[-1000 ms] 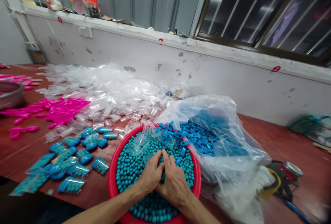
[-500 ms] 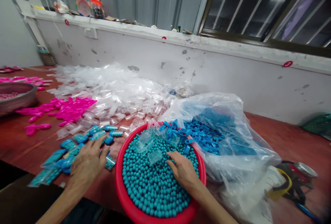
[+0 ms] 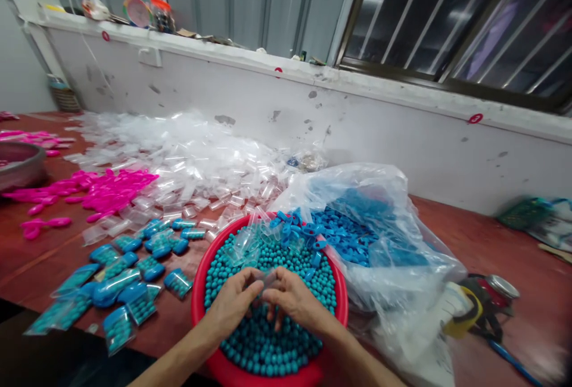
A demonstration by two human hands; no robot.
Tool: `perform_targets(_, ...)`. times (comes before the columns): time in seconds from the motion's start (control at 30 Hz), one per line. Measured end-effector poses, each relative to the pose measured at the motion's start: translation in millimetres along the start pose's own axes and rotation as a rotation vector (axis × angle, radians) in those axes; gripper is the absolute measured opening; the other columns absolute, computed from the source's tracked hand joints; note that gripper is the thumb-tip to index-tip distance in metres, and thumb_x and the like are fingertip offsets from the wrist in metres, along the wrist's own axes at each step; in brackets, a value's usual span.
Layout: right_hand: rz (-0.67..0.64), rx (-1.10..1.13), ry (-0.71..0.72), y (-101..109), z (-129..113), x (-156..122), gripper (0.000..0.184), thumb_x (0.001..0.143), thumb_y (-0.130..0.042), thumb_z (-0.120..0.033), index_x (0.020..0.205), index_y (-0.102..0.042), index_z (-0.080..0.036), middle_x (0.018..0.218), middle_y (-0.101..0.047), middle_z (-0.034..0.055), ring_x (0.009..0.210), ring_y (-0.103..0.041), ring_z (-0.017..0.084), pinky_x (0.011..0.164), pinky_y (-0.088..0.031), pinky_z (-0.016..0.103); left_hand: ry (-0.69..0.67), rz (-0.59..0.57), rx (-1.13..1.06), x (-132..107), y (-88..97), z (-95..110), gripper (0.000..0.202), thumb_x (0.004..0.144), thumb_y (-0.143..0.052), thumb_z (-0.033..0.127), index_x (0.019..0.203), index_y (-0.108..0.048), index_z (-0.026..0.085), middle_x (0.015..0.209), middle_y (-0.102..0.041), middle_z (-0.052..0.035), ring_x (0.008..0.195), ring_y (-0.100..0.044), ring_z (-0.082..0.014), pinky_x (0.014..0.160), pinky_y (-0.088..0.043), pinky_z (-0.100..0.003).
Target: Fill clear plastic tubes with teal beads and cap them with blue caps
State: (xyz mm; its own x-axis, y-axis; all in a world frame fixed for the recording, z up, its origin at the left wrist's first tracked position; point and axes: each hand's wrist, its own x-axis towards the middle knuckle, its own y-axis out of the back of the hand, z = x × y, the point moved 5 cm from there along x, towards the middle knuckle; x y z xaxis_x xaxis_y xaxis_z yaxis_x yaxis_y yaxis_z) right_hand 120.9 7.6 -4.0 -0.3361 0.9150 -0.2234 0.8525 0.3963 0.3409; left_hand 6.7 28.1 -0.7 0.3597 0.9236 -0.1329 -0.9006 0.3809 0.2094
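My left hand (image 3: 232,302) and my right hand (image 3: 295,299) meet above a red basin (image 3: 197,293) full of turquoise beads (image 3: 263,351). Between their fingertips is a small clear plastic case (image 3: 269,277), mostly covered by the fingers; both hands are closed on it. More clear cases (image 3: 245,243) lie on the beads at the basin's far side, beside several blue plastic caps (image 3: 292,229). To the left of the basin, bead-filled cases with blue caps (image 3: 117,287) are scattered on the table.
A large heap of clear cases (image 3: 192,149) spreads along the wall. Pink plastic pieces (image 3: 118,190) and a grey bowl (image 3: 22,175) lie left. An open plastic bag (image 3: 429,244) of blue caps adjoins the basin's right side. Further right is a yellow-and-black object (image 3: 467,315).
My left hand has moved right, from the filled cases to above the basin. My right hand has lifted a clear case off the beads, and both hands now hold it.
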Motion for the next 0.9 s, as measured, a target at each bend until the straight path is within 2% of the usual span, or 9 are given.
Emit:
perform_targets(0.07, 0.037, -0.058, -0.018, 0, -2, -11, 0.013, 0.082, -0.044, -0.029, 0.089, -0.046, -0.018, 0.062, -0.056, -0.0038, 0.050, -0.055, 0.012, 0.045, -0.041, 0.020, 0.057, -0.070, -0.116, 2, -12.5, -3, 0.028, 0.069, -0.047, 0.041, 0.081, -0.050, 0.016, 0.066, -0.051, 0.0019, 0.058, -0.051, -0.0130, 0.044, -0.039, -0.021)
perform_targets(0.13, 0.151, -0.315, 0.030, 9, -7, -22, 0.015, 0.079, -0.050, -0.033, 0.080, -0.052, -0.018, 0.069, -0.061, -0.0005, 0.063, -0.059, 0.015, 0.056, -0.042, 0.023, 0.090, -0.080, -0.100, 2, -16.7, -5, 0.023, 0.070, -0.044, 0.040, 0.076, -0.045, 0.018, 0.064, -0.049, 0.0031, 0.057, -0.050, -0.0128, 0.045, -0.039, -0.021)
perform_targets(0.23, 0.282, -0.652, 0.031, 34, -10, -37, 0.014, 0.078, -0.053, -0.033, 0.083, -0.059, -0.021, 0.082, -0.066, 0.0025, 0.081, -0.060, 0.019, 0.068, -0.040, 0.026, 0.024, -0.092, 0.213, 2, -15.1, 0, 0.014, 0.074, -0.039, 0.033, 0.071, -0.043, 0.020, 0.058, -0.048, 0.0033, 0.054, -0.049, -0.0137, 0.051, -0.039, -0.024)
perform_targets(0.33, 0.461, -0.799, -0.121, 74, -3, -43, 0.019, 0.084, -0.045, -0.031, 0.093, -0.058, -0.022, 0.088, -0.067, 0.0056, 0.085, -0.060, 0.021, 0.069, -0.040, 0.027, -0.066, -0.115, 0.570, 7, -19.4, 7, 0.008, 0.070, -0.044, 0.024, 0.064, -0.046, 0.020, 0.061, -0.054, -0.0017, 0.066, -0.054, -0.0201, 0.067, -0.040, -0.032)
perform_targets(0.4, 0.567, -0.861, -0.232, 96, 3, -43, 0.022, 0.085, -0.043, -0.032, 0.097, -0.057, -0.021, 0.088, -0.066, 0.0082, 0.084, -0.061, 0.022, 0.067, -0.040, 0.028, -0.022, -0.131, 0.612, 16, -29.3, 7, 0.007, 0.065, -0.049, 0.019, 0.059, -0.045, 0.020, 0.066, -0.057, -0.0060, 0.076, -0.056, -0.0263, 0.075, -0.037, -0.039)
perform_targets(0.53, 0.608, -0.950, -0.288, 105, 14, -26, 0.031, 0.083, -0.047, -0.032, 0.107, -0.051, -0.013, 0.089, -0.066, 0.0146, 0.084, -0.062, 0.025, 0.067, -0.042, 0.030, 0.061, -0.138, 0.502, 43, -60.3, 4, 0.022, 0.055, -0.054, 0.011, 0.050, -0.036, 0.021, 0.066, -0.057, -0.0080, 0.089, -0.054, -0.0324, 0.082, -0.033, -0.044)
perform_targets(0.63, 0.573, -0.963, -0.267, 96, 23, -13, 0.037, 0.082, -0.049, -0.026, 0.114, -0.046, -0.009, 0.092, -0.065, 0.0169, 0.086, -0.061, 0.026, 0.070, -0.042, 0.031, 0.147, -0.164, 0.368, 59, -76.4, -2, 0.025, 0.056, -0.055, 0.014, 0.048, -0.033, 0.021, 0.058, -0.052, -0.0044, 0.082, -0.055, -0.0289, 0.076, -0.038, -0.040)
perform_targets(0.77, 0.595, -0.797, -0.184, 95, 29, -11, 0.037, 0.081, -0.047, -0.025, 0.115, -0.047, -0.011, 0.096, -0.065, 0.0142, 0.091, -0.060, 0.024, 0.075, -0.042, 0.032, 0.272, -0.281, 0.084, 60, -77.2, -11, 0.014, 0.066, -0.050, 0.029, 0.061, -0.040, 0.020, 0.051, -0.042, 0.0033, 0.052, -0.049, -0.0163, 0.052, -0.040, -0.030)
perform_targets(0.9, 0.564, -0.528, -0.025, 93, 24, -16, 0.020, 0.081, -0.045, -0.026, 0.097, -0.055, -0.019, 0.085, -0.066, 0.0045, 0.080, -0.061, 0.018, 0.069, -0.043, 0.026, 0.274, -0.360, -0.184, 49, -64.8, -6, 0.022, 0.067, -0.051, 0.039, 0.069, -0.041, 0.019, 0.056, -0.040, 0.0059, 0.049, -0.042, -0.0091, 0.049, -0.036, -0.022)
